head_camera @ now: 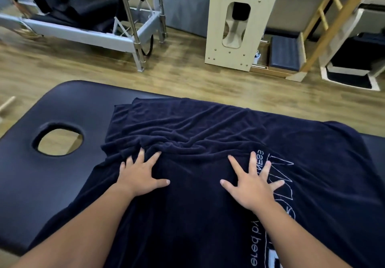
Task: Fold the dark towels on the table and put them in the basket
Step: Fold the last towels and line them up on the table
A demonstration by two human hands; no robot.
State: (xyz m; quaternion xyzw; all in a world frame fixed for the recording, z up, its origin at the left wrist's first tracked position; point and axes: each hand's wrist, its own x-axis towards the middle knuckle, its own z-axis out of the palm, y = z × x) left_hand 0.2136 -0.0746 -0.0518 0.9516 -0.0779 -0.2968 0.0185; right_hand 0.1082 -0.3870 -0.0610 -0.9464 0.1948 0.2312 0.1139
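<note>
A large dark navy towel (208, 130) with white stitched lettering and a logo lies spread over the dark padded table (68, 105). Its far half is rumpled into folds. My left hand (139, 176) lies flat on the towel with fingers spread, left of centre. My right hand (252, 184) presses flat on the towel too, fingers spread, partly over the white logo. Neither hand grips the cloth. No basket is in view.
The table has an oval face hole (59, 141) at its left end. Beyond it is wood floor with a metal-framed exercise bed (87, 28) at the back left, a pale wooden board stand (239, 23) at centre, and a wooden ladder frame (333, 21) at right.
</note>
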